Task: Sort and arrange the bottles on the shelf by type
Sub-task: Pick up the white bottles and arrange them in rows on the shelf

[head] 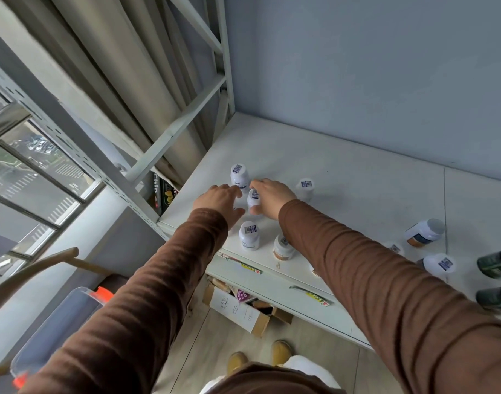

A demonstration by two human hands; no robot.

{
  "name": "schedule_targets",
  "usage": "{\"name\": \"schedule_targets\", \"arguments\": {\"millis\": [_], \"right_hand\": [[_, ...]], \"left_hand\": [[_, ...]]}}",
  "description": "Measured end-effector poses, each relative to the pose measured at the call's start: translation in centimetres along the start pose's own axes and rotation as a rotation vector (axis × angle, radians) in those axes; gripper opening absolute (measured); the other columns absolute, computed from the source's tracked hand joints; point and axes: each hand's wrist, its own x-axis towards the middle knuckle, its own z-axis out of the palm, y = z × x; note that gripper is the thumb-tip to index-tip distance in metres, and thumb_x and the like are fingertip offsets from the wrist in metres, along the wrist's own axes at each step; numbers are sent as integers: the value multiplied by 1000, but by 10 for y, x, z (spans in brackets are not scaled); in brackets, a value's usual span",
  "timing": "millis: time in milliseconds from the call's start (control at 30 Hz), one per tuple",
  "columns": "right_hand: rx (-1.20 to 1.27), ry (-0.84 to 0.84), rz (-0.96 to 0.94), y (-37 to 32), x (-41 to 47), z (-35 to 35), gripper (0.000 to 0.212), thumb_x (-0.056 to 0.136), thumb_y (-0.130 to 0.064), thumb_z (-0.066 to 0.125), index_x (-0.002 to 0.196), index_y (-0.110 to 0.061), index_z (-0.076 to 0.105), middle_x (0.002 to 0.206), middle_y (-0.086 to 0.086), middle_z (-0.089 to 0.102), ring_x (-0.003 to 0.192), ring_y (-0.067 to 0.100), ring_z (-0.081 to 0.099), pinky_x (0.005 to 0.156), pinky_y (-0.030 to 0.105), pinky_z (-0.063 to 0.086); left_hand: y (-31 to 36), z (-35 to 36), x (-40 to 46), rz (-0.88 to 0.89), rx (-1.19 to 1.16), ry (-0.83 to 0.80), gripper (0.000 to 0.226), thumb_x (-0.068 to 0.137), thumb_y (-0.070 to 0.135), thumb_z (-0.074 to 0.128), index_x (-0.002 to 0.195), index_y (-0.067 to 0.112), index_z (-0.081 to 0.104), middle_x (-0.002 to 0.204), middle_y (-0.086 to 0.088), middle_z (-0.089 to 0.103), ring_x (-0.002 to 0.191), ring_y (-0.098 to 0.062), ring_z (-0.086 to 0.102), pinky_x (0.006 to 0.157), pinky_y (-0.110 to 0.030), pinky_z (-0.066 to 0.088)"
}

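From the head view, your right hand [267, 199] gripped a white bottle [254, 198] at the left end of the shelf [343, 177], while your left hand [220, 203] reached in beside it, though I could not tell whether it held anything. Several white bottles stood gathered there, so sorting looked begun. A fallen bottle [424, 233] and two dark bottles [496, 263] at the right end remained unsorted.
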Motion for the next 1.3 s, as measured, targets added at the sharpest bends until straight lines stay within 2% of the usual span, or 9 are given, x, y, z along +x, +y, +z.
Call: {"name": "schedule_targets", "arguments": {"millis": [167, 267, 433, 567, 667, 767, 933, 1167, 1300], "right_hand": [[120, 0, 44, 6, -1, -7, 35, 81, -26, 68, 114, -16, 57, 112, 8, 66, 99, 31, 61, 76, 32, 42], [369, 27, 32, 15, -13, -38, 36, 82, -32, 73, 113, -18, 60, 105, 3, 65, 92, 23, 59, 74, 29, 41], [854, 13, -34, 20, -51, -106, 34, 92, -21, 68, 123, -11, 61, 106, 4, 66, 90, 12, 60, 74, 22, 51], [963, 25, -72, 18, -80, -136, 32, 95, -21, 64, 126, -12, 61, 116, 8, 69, 96, 12, 64, 78, 24, 54], [972, 45, -75, 11, -95, -144, 29, 95, -28, 65, 119, -12, 64, 104, 7, 70, 88, 12, 64, 75, 25, 53], [975, 130, -64, 0, -107, -148, 26, 92, -37, 67, 102, -13, 67, 84, 1, 65, 73, 12, 59, 65, 26, 49], [991, 252, -74, -16, -122, -154, 33, 87, -43, 71, 91, -10, 67, 64, -5, 59, 57, 13, 53, 52, 27, 44], [1004, 277, -65, -29, -132, -155, 37, 85, -48, 71, 86, -12, 60, 62, -5, 54, 49, 11, 44, 44, 22, 36], [1009, 236, -109, -22, -135, -152, 22, 94, -35, 63, 106, -18, 71, 83, 2, 62, 68, 13, 52, 58, 26, 45]], "left_hand": [[0, 1, 3, 9, 5, 0, 43, 86, 43, 64, 125, 27, 56, 120, 2, 63, 112, -24, 51, 92, -37, 46], [0, -4, -2, -8, -120, 11, 52, 82, 44, 70, 128, 25, 54, 119, 1, 63, 110, -24, 53, 92, -35, 45], [27, -21, -27, -7, -760, 98, 59, 73, 35, 83, 123, 24, 54, 109, 4, 65, 99, -14, 62, 88, -29, 48], [52, -32, -49, 24, -1119, 224, 54, 68, 39, 84, 111, 27, 54, 101, -1, 69, 94, -16, 67, 81, -32, 57], [66, -38, -61, 34, -1290, 247, 41, 76, 29, 82, 106, 17, 56, 100, -4, 68, 87, -14, 66, 76, -28, 55], [70, -41, -70, 24, -1592, 85, 39, 81, 32, 73, 109, 8, 60, 103, -16, 68, 92, -22, 67, 85, -36, 54], [80, -49, -87, -112, -2019, -333, 55, 94, 49, 48, 117, 0, 59, 87, -12, 68, 76, -19, 68, 75, -27, 58], [84, -51, -98, -84, -2139, -445, 59, 95, 52, 44, 123, 2, 60, 86, -9, 66, 74, -15, 67, 76, -25, 58], [80, -44, -97, -8, -2003, -159, 37, 91, 33, 59, 115, 5, 57, 95, -16, 65, 85, -21, 70, 81, -30, 55]]}}
